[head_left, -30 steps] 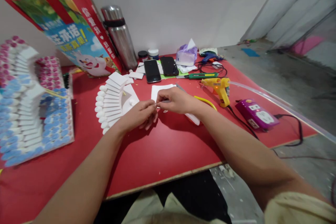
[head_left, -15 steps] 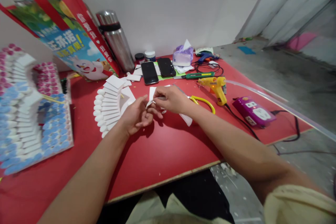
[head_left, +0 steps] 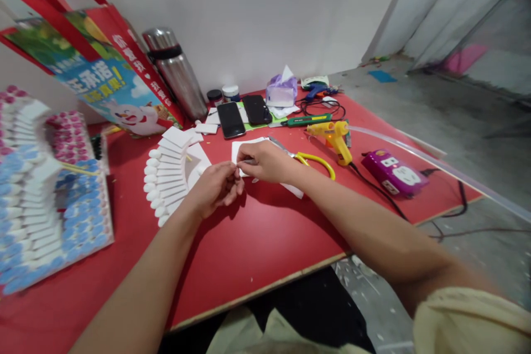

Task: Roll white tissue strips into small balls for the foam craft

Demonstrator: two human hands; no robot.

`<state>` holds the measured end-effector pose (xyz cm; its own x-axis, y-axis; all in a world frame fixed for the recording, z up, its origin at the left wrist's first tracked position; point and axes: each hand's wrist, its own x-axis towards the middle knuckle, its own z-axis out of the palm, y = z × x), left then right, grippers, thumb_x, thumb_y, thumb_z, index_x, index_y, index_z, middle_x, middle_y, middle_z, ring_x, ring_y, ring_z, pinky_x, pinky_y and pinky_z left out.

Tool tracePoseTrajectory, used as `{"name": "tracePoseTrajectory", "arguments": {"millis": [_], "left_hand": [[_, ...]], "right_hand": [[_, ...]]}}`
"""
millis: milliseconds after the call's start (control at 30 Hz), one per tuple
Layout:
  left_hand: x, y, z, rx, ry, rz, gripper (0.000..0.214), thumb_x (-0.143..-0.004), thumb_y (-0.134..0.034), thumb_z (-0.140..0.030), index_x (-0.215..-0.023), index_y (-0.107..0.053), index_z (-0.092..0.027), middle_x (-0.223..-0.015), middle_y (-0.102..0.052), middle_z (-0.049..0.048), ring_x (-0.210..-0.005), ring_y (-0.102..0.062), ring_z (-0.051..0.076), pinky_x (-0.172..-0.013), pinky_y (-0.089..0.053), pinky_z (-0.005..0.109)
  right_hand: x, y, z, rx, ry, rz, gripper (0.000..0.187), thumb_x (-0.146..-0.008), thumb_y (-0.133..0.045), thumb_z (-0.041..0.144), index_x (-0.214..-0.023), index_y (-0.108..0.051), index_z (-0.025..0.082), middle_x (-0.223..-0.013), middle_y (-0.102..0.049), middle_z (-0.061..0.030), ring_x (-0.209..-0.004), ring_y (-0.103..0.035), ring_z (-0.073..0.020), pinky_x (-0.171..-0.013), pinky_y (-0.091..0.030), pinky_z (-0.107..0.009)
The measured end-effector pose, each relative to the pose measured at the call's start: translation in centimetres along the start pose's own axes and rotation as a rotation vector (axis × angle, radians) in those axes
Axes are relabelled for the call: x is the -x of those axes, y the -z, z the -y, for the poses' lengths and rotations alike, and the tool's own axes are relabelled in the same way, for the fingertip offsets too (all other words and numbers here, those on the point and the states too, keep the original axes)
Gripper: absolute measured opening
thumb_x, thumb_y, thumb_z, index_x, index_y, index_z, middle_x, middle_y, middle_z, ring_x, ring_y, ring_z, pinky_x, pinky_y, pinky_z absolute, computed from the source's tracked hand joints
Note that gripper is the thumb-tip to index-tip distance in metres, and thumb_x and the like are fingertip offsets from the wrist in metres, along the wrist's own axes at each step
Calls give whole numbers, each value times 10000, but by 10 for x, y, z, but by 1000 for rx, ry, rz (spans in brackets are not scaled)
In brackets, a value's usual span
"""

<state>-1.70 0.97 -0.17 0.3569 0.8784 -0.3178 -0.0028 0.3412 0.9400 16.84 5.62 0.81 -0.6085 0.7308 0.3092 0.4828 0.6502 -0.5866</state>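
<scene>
My left hand (head_left: 215,188) and my right hand (head_left: 263,160) meet over the red table (head_left: 257,243), fingers pinched together on a small white piece that I can barely make out. Under my right hand lies a white sheet (head_left: 244,149). To the left of my left hand stands a white fan-shaped stack of foam strips (head_left: 166,177) with rounded tips. Yellow-handled scissors (head_left: 315,160) lie just right of my right wrist.
A yellow glue gun (head_left: 336,138) and a purple power strip (head_left: 394,171) sit at the right. Two phones (head_left: 243,113), a steel flask (head_left: 174,72), small jars, tissues and a green knife line the back. A red bag (head_left: 99,77) and blue-pink foam pieces (head_left: 41,188) fill the left.
My left hand opened its fingers half a second ago, then curled back into a pinch beside my right hand. The view has shifted slightly, and both hands stay in the same spot.
</scene>
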Motion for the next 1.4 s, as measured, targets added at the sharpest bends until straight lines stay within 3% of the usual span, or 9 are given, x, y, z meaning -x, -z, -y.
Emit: {"name": "tracePoseTrajectory", "arguments": {"millis": [67, 167, 300, 467, 633, 833, 1067, 1400], "left_hand": [[1, -4, 3, -215, -87, -52, 260, -986, -470, -414, -829, -501, -209, -625, -640, -8, -368, -468, 90, -386, -278, 201], [4, -9, 5, -624, -288, -225, 296, -1013, -431, -383, -793, -525, -208, -597, -591, -21, -480, -518, 125, -534, -373, 252], [4, -7, 4, -967, -478, -413, 277, -1001, -464, -342, -824, -615, -193, -717, -647, 27, -684, -582, 183, -659, -378, 300], [2, 0, 5, -890, -526, -444, 279, -983, -515, -345, -876, -698, -163, -835, -735, 70, -776, -648, 199, -756, -440, 313], [1, -2, 12, -830, -594, -490, 217, -959, -564, -302, -901, -725, -167, -818, -752, 41, -718, -664, 176, -707, -453, 284], [-1, -4, 15, -1089, -730, -573, 232, -980, -550, -273, -897, -728, -149, -805, -744, 67, -720, -660, 198, -685, -440, 305], [-4, 1, 20, -1308, -877, -578, 236, -1005, -503, -237, -954, -711, -137, -871, -769, 109, -758, -708, 238, -688, -476, 332], [0, -1, 18, -1025, -835, -446, 233, -986, -556, -230, -1076, -747, -131, -925, -794, 79, -829, -736, 203, -768, -522, 297]], "right_hand": [[-1, 0, 2, -34, -61, -13, 72, -827, -603, 124, -795, -661, 151, -687, -639, -2, -625, -508, -116, -616, -335, -237], [-2, -2, 5, -131, -208, -58, 72, -783, -615, 133, -723, -649, 155, -652, -630, 6, -602, -524, -113, -579, -348, -231], [-4, -10, 9, -342, -398, -102, 127, -765, -613, 156, -640, -631, 153, -633, -659, -20, -606, -587, -126, -549, -384, -223], [-4, -17, 13, -538, -513, -151, 144, -725, -622, 143, -581, -619, 154, -591, -662, -27, -600, -618, -132, -523, -404, -205], [-4, -18, 14, -582, -556, -173, 139, -716, -616, 125, -580, -616, 150, -571, -658, -12, -560, -606, -112, -526, -423, -191], [-4, -21, 15, -539, -543, -186, 163, -724, -591, 123, -564, -603, 150, -545, -626, -4, -528, -536, -96, -497, -363, -199], [-2, -19, 17, -720, -569, -176, 163, -729, -628, 101, -571, -655, 132, -539, -623, -1, -534, -524, -98, -503, -364, -211], [-2, -13, 15, -865, -641, -149, 158, -743, -701, 132, -588, -671, 131, -540, -663, -23, -446, -466, -77, -431, -308, -205]]}}
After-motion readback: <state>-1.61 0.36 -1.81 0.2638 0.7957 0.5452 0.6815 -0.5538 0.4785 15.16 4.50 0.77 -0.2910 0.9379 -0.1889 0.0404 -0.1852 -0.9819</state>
